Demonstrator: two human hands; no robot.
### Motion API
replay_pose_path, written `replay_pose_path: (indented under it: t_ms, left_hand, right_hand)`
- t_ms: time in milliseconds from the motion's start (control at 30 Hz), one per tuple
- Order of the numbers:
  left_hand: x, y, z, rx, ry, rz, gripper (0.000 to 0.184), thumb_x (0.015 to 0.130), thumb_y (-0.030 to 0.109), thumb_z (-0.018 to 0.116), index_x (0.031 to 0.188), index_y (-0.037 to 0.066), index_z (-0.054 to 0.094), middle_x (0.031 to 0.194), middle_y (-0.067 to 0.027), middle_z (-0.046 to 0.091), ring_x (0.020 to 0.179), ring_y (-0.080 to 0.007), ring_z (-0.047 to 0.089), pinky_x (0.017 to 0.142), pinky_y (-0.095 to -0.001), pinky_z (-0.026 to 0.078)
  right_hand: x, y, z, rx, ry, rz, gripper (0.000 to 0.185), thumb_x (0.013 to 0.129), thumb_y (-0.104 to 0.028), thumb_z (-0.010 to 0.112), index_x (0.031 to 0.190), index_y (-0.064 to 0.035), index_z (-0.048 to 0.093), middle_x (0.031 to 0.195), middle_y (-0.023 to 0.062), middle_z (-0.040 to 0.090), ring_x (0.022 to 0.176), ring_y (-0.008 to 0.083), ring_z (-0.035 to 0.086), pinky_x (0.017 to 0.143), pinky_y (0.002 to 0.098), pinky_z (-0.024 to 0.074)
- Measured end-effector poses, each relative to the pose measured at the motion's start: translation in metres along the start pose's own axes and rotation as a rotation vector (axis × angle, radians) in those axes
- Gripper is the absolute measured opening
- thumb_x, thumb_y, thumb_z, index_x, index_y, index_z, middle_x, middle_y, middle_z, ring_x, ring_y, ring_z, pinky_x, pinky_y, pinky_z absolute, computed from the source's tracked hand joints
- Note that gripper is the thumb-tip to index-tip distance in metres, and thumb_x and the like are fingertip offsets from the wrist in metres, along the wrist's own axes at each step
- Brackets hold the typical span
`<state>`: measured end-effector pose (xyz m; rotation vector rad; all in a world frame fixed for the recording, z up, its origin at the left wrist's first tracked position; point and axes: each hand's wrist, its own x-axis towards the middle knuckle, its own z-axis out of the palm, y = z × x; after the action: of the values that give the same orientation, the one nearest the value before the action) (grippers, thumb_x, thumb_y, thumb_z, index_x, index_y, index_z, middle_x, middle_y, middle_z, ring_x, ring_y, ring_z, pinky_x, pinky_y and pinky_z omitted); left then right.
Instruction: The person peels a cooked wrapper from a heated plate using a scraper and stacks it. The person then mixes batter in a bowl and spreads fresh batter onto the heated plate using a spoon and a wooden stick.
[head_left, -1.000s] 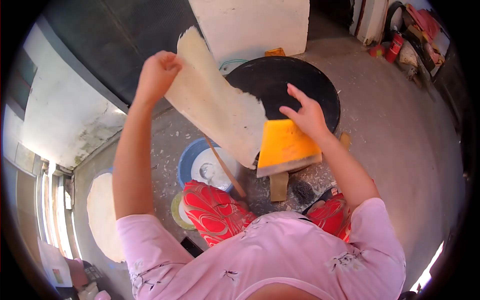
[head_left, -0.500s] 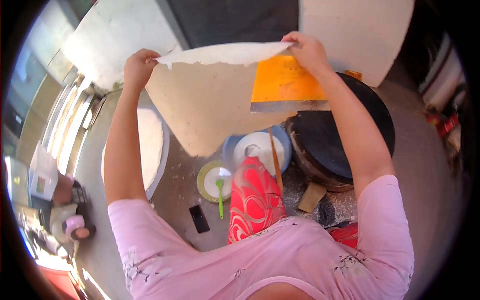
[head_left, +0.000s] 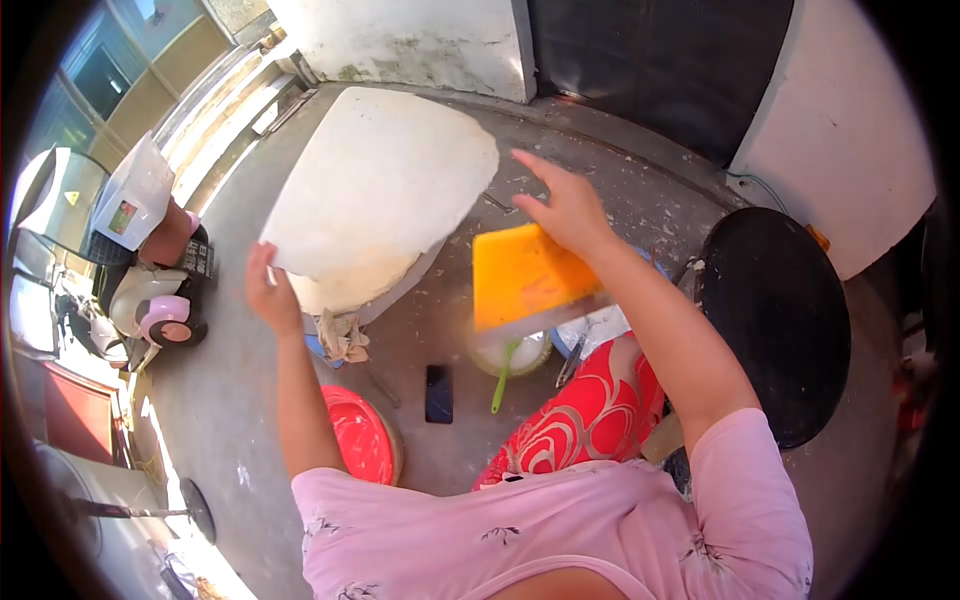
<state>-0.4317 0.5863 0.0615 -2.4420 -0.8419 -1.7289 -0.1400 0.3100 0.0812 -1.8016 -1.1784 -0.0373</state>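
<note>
A large thin pale crepe [head_left: 385, 180] lies spread over a stack of similar sheets [head_left: 350, 290] on the left. My left hand [head_left: 272, 288] is at the crepe's left edge, its fingers stretched out. To the right of the crepe is my right hand [head_left: 568, 208], its thumb and index finger apart and off the sheet. Its other fingers, mostly hidden, hold a yellow scraper [head_left: 525, 270] with a grey straight edge. Below the scraper a bowl [head_left: 540, 362] of white stuff shows in part, with a green spatula [head_left: 503, 380] in it.
A round black griddle [head_left: 775, 330] stands at the right. A phone [head_left: 439, 393] lies on the floor, near a red tub [head_left: 357, 435] and a crumpled cloth [head_left: 342, 337]. A blue basin [head_left: 598, 330] of white powder is partly hidden by my leg. A pink-and-white machine [head_left: 165, 318] stands far left.
The crepe, held up between both hands before, now lies on the stack at the left. My right hand has let go of it and keeps the scraper. The view has turned left.
</note>
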Motion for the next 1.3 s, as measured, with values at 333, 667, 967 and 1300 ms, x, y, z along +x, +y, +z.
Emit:
replay_pose_path:
  t_ms: [333, 667, 967, 1300]
  left_hand:
    - [-0.108, -0.083, 0.063, 0.203, -0.526, -0.25, 0.011, 0.067, 0.002, 0.058, 0.076, 0.003, 0.065, 0.09, -0.0118, 0.06, 0.09, -0.0292, 0.055, 0.078, -0.0356, 0.044]
    - [-0.101, -0.081, 0.064, 0.145, -0.669, -0.294, 0.011, 0.067, 0.006, 0.059, 0.074, 0.004, 0.067, 0.082, -0.015, 0.061, 0.078, -0.0292, 0.059, 0.07, -0.0353, 0.047]
    - [-0.116, 0.045, 0.072, 0.113, -0.686, -0.047, 0.044, 0.068, 0.014, 0.06, 0.112, 0.008, 0.054, 0.118, -0.0145, 0.048, 0.111, -0.032, 0.044, 0.089, -0.043, 0.039]
    - [-0.121, 0.219, 0.107, -1.595, -0.426, -1.438, 0.009, 0.086, 0.01, 0.052, 0.09, 0.003, 0.054, 0.071, -0.0043, 0.059, 0.05, -0.0099, 0.051, 0.043, -0.0195, 0.038]
  right_hand:
    - [-0.077, 0.124, -0.088, -0.199, 0.195, 0.384, 0.05, 0.074, -0.012, 0.063, 0.122, -0.013, 0.048, 0.108, 0.01, 0.059, 0.098, 0.0199, 0.056, 0.083, 0.0297, 0.0428]
    - [-0.154, 0.19, -0.16, 0.412, 0.656, 1.045, 0.032, 0.088, -0.023, 0.051, 0.108, 0.0015, 0.054, 0.101, 0.0079, 0.059, 0.09, 0.0177, 0.056, 0.079, 0.0277, 0.0429]
    - [-0.104, 0.118, -0.102, 1.048, 0.204, 1.07, 0.034, 0.091, -0.028, 0.043, 0.112, -0.0021, 0.05, 0.109, 0.0087, 0.056, 0.102, 0.021, 0.053, 0.09, 0.0359, 0.039]
    - [-0.071, 0.027, 0.021, 1.176, -0.055, 0.736, 0.042, 0.086, -0.021, 0.054, 0.123, -0.0034, 0.041, 0.118, 0.0084, 0.05, 0.107, 0.0193, 0.05, 0.091, 0.0328, 0.0388]
